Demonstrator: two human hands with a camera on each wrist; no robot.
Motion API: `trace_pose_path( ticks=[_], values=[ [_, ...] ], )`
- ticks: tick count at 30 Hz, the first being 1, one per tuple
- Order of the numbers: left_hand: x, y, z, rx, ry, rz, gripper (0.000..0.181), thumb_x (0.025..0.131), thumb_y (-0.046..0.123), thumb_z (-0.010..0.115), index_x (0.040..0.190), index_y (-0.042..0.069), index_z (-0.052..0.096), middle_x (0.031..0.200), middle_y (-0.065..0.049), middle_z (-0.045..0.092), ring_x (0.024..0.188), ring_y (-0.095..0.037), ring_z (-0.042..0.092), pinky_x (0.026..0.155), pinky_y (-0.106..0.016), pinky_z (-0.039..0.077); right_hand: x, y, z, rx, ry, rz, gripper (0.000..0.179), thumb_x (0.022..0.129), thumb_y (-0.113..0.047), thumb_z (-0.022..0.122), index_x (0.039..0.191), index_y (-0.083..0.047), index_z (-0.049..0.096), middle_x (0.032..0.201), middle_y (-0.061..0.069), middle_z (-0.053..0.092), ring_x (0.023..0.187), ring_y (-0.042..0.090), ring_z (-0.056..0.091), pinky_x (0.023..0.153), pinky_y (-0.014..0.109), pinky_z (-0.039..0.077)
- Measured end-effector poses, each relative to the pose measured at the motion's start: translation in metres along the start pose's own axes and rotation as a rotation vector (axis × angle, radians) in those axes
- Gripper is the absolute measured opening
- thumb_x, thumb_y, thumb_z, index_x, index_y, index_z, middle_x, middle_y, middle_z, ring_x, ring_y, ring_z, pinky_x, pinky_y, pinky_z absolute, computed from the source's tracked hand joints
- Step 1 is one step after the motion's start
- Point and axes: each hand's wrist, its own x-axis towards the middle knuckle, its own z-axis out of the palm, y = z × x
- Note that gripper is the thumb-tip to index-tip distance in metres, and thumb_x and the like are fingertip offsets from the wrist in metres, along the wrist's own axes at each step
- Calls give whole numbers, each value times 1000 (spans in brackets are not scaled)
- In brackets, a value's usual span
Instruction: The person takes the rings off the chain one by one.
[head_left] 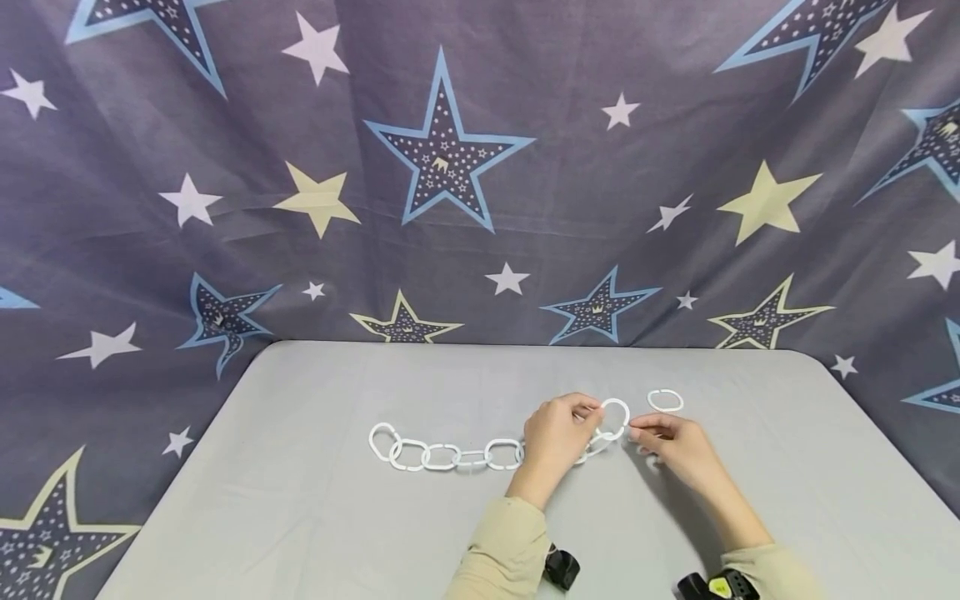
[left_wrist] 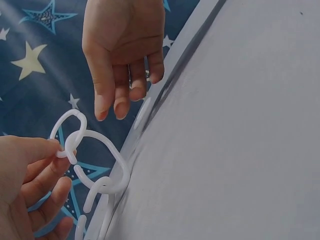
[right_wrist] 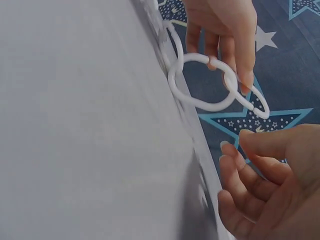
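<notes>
A chain of white plastic links (head_left: 408, 468) lies across the grey table, its right part lifted. Thumb and fingertips of my left hand (head_left: 558, 433) pinch the end link (right_wrist: 266, 107), which has a small split in its side. Below it hang further links (left_wrist: 125, 170), hooked one through another. Just right of that end link is my right hand (head_left: 678, 450), thumb and fingers loosely bent. Nothing sits between them in the right wrist view (right_wrist: 270, 185).
A loose white link (head_left: 665, 401) lies on the table (head_left: 300, 533) beyond my right hand. Behind the table's back edge hangs a dark curtain (head_left: 570, 208) printed with stars. Black devices (head_left: 561, 568) are strapped to both wrists.
</notes>
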Motion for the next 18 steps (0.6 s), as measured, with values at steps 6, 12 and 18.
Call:
trace_pose_path(
  ticks=[6,12,18],
  values=[
    [0,0,-1,-2,5,-5,14,90,31,73,100,24,78,83,19,71,69,3,60,66,-24,44,0,0,9,81,-25,-3,27,91,-5,69,109,14,64,82,16,70,67,15,64,54,27,52],
    [1,0,-2,11,0,-3,14,90,31,72,101,24,78,84,18,72,69,3,60,65,-23,44,-1,0,18,106,-48,-2,26,90,-1,68,109,15,63,85,16,69,67,15,63,53,26,52],
    [0,1,-2,8,2,-4,14,90,30,73,101,23,78,83,18,72,70,2,61,64,-24,44,-2,-1,24,107,-41,19,28,88,-1,70,111,13,64,90,15,70,68,15,63,55,26,52]
  ],
)
